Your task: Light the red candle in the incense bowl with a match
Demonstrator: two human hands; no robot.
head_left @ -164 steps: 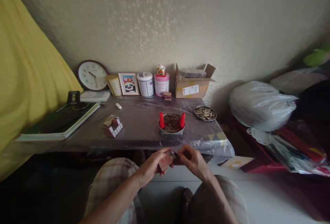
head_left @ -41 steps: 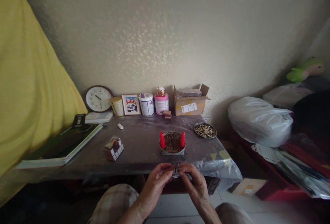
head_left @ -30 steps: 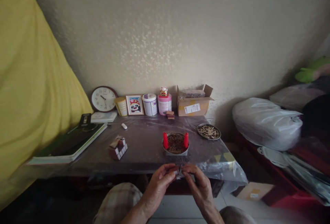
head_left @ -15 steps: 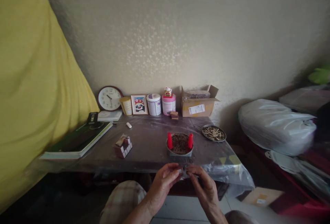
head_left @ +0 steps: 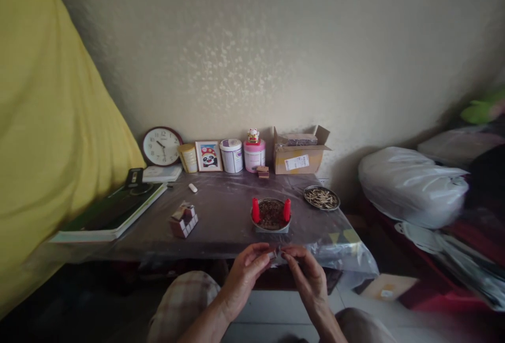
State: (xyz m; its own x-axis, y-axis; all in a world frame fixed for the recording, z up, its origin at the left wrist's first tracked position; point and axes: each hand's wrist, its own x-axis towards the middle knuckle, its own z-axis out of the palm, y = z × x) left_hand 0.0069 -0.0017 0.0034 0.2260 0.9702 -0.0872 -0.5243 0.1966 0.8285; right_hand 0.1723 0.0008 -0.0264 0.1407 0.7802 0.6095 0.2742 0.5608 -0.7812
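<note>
**Two hands, one fiddly pinch**

The person's left hand (head_left: 246,272) and right hand (head_left: 310,274) meet just off the near edge of the table (head_left: 221,230). The fingertips of both are closed on a small pale thing (head_left: 275,255), held between them above the lap. It's too small to say exactly what it is.

What could go wrong, at a guess: it's a fingertip-only hold with nothing below but knees and floor, so one slip could send it under the table. The tabletop is also wrapped in loose plastic sheet (head_left: 335,248), which looks easy to snag with a knuckle.

Containers:
- The metal bowl (head_left: 271,225) at 12 o'clock from the hands holds dark crumbly stuff. It has a red candle (head_left: 256,210) at each side, and no flame shows.
- The metal plate (head_left: 321,198) at 1 o'clock holds thin pale sticks.
- The open cardboard box (head_left: 300,160), further back at 1 o'clock, has a dark packet inside.
- The white tin (head_left: 231,155) and pink tin (head_left: 254,155), at about 11 o'clock by the wall, are lidded, so their contents are hidden.
</note>
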